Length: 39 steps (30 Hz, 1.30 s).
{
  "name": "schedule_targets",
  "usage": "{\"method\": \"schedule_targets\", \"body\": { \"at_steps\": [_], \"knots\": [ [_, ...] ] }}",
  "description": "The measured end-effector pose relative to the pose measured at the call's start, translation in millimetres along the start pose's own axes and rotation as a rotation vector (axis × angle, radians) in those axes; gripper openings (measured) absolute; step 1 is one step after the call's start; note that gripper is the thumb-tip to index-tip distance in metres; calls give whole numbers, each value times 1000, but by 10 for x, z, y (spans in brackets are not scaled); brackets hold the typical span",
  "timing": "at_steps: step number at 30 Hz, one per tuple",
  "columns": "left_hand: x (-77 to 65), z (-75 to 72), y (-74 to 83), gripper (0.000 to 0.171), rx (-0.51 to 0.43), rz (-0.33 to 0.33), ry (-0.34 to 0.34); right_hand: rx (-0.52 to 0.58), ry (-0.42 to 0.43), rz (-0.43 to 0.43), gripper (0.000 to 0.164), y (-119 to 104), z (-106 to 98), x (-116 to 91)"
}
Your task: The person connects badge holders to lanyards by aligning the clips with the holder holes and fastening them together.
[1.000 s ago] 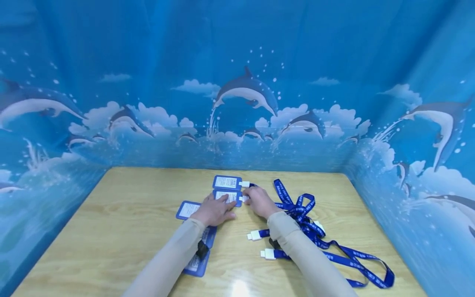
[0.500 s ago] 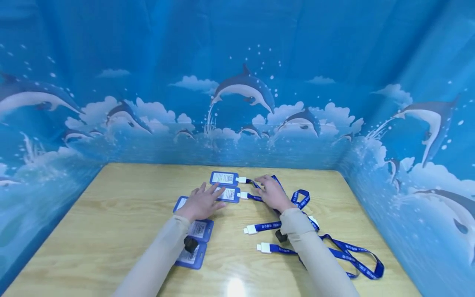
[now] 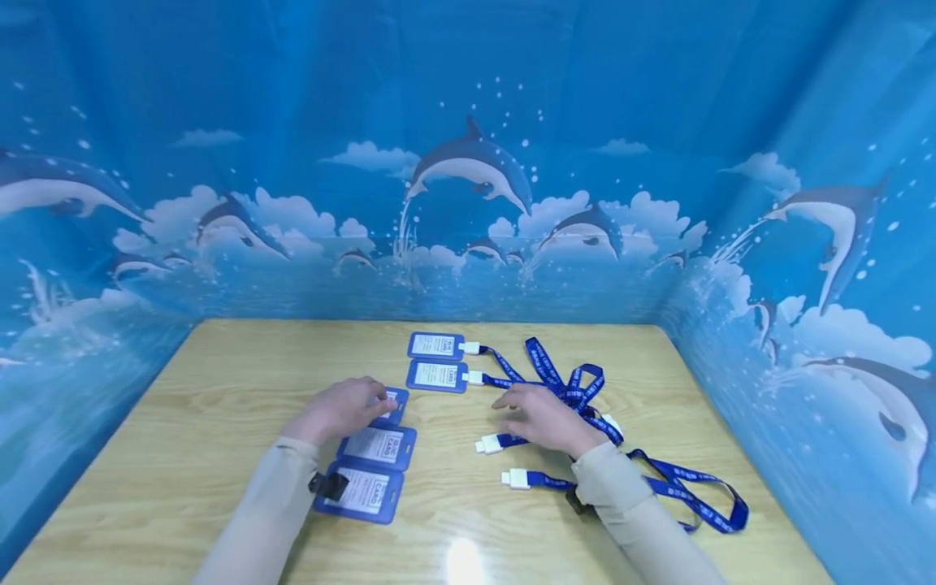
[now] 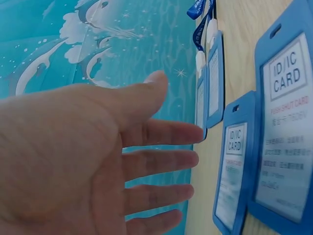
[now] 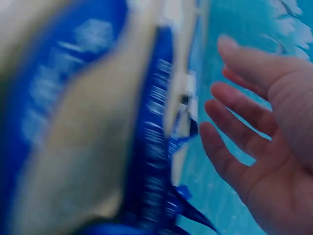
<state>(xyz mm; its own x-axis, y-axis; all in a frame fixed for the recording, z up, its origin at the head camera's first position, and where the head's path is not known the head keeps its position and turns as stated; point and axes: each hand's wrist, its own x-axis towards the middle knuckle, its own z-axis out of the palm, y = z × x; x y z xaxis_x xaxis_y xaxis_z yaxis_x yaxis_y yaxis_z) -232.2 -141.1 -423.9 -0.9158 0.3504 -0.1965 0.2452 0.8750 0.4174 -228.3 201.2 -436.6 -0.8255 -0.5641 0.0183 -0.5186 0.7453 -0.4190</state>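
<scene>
My left hand (image 3: 340,409) hovers over the farthest of three loose blue card holders, partly covering that card holder (image 3: 396,405). In the left wrist view its fingers are spread and hold nothing. Nearer to me lie a middle card holder (image 3: 376,447) and a front card holder (image 3: 360,493). My right hand (image 3: 541,416), fingers relaxed, is over the blue lanyards (image 3: 585,394) and holds nothing. White lanyard clips (image 3: 488,444) lie left of it. At the back, an upper card holder (image 3: 435,345) and a lower card holder (image 3: 436,376) each join a lanyard by a white clip.
A loose lanyard loop (image 3: 720,512) stretches toward the right front of the wooden table (image 3: 241,390). A second bare clip (image 3: 517,478) points left near the table's middle. A dolphin-print curtain (image 3: 329,203) borders the table's back and sides.
My right hand has released the white clip at the lower back card holder and drawn back right and nearer. My left hand has left that card holder and moved left over the loose ones.
</scene>
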Motion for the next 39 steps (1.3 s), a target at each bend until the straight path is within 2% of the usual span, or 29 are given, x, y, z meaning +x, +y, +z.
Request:
{"method": "schedule_targets", "body": {
  "at_steps": [4,8,12,16,23,27,31,35,39],
  "knots": [
    [-44,36,-14,38,-26,2,-31,-8,-93,-31,47,11,160,-18],
    [-96,70,-40,38,-22,5,-58,-21,-119,-79,39,22,224,-12],
    [-131,78,-57,41,8,34,-94,-24,-91,-55,32,16,223,-14],
    [-128,89,-65,42,33,37,-103,2,-40,-6,36,3,192,4],
    [-92,133,-29,44,80,49,-102,-9,31,4,37,-35,167,92],
    [-88,176,8,44,108,78,-85,-30,32,24,32,-43,216,156],
    [-90,249,33,44,91,105,-89,-36,3,40,32,-64,303,199],
    [-77,296,71,46,57,89,-103,-45,-13,43,33,-95,350,250],
    [-27,298,125,46,69,60,-97,-61,1,59,33,-109,327,315]
  ]
}}
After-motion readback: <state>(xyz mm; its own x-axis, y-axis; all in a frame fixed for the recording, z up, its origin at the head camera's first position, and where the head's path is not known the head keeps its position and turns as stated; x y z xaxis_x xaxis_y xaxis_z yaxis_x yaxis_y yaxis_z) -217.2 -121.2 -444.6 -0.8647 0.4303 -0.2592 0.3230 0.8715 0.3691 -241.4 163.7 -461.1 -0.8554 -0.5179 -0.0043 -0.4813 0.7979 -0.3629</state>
